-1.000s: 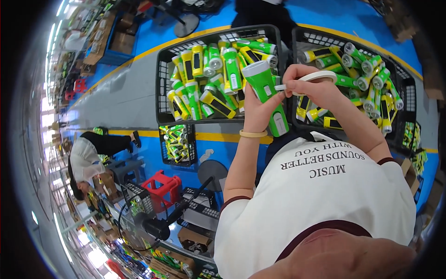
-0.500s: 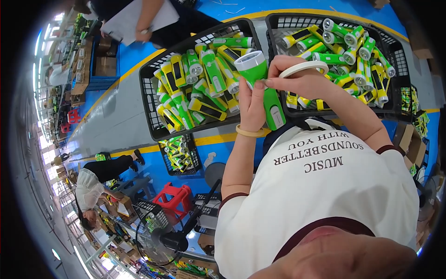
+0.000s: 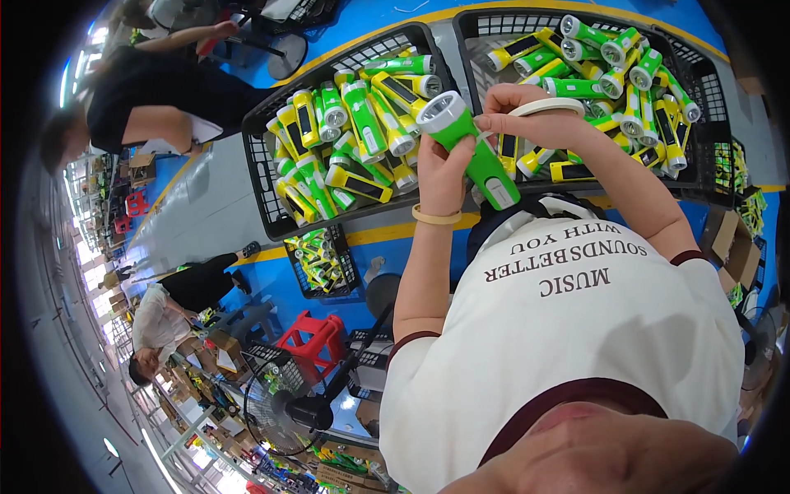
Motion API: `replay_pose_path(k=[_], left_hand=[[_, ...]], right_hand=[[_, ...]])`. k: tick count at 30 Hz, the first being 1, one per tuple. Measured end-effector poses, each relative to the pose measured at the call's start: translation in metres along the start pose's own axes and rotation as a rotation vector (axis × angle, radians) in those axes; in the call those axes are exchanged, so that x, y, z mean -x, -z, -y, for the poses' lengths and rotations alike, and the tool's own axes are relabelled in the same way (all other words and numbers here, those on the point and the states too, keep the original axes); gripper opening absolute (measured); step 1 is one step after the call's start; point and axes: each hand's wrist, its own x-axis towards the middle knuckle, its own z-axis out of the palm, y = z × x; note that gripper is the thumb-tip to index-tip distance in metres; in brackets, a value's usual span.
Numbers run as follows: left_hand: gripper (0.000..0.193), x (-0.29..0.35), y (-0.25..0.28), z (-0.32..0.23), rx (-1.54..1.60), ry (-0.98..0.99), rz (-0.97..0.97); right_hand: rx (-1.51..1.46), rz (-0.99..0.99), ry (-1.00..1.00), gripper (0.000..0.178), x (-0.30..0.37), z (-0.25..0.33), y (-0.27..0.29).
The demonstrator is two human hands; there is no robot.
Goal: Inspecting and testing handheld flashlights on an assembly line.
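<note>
My left hand [image 3: 444,174] is closed round the body of a green flashlight [image 3: 487,171] with a white-rimmed head. Its lens end tips toward the far left, and its tail points back toward my shirt. A narrow white ring, like a roll of tape [image 3: 550,106], loops about my right hand [image 3: 514,119]. The thumb and forefinger of that hand pinch together beside the flashlight's neck; what lies between their tips is too small to make out. Under and beyond my hands, a black crate [image 3: 257,169] at left and another black crate [image 3: 466,41] at right hold many green and yellow flashlights.
A smaller crate of flashlights [image 3: 322,262] stands on the floor at left. Nearer are a red stool [image 3: 313,344] and a black fan [image 3: 288,410]. One person in black [image 3: 156,103] is at far left, another in a white top [image 3: 160,317] below. Cardboard boxes [image 3: 735,247] stand right.
The flashlight's tail has swung to the right, and my right fingers have shifted slightly along its neck. The person in black at far left has moved further left into view.
</note>
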Motion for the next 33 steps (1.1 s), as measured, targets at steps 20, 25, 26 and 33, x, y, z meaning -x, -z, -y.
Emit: replay_pose_path(k=[20, 25, 26, 33], left_hand=[[0.024, -0.017, 0.261, -0.021, -0.140, -0.393, -0.949], [0.060, -0.033, 0.432, -0.066, -1.500, 0.571, -0.901], [0.055, -0.008, 0.483, -0.072, -1.479, 0.547, -0.887], [0.012, -0.096, 0.132, 0.062, -1.535, -0.807, 0.152]], right_hand=[[0.058, -0.532, 0.017, 0.021, -0.028, -0.059, -0.007], [0.079, -0.512, -0.136, 0.017, -0.005, -0.083, -0.004], [0.042, -0.491, -0.150, 0.016, -0.002, -0.080, -0.005], [-0.313, -0.835, -0.215, 0.021, 0.067, -0.111, 0.044]])
